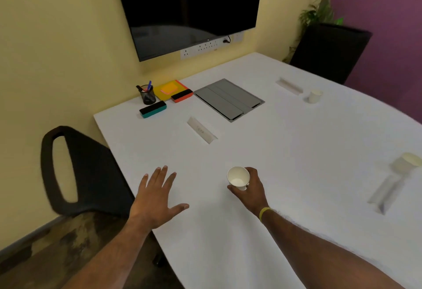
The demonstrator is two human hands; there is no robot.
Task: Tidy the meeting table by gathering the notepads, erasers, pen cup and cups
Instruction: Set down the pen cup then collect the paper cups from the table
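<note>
My right hand grips a white paper cup near the table's front, the cup tilted with its mouth toward me. My left hand lies flat and open on the white table, fingers spread. At the far left corner stand a black mesh pen cup, yellow and orange notepads, an orange eraser and a teal eraser. A second paper cup stands at the far right. A third cup sits at the right edge, blurred.
A grey cable hatch is set into the table's middle. White name tents lie on the table. Black chairs stand at the left and far right. A dark screen hangs on the wall.
</note>
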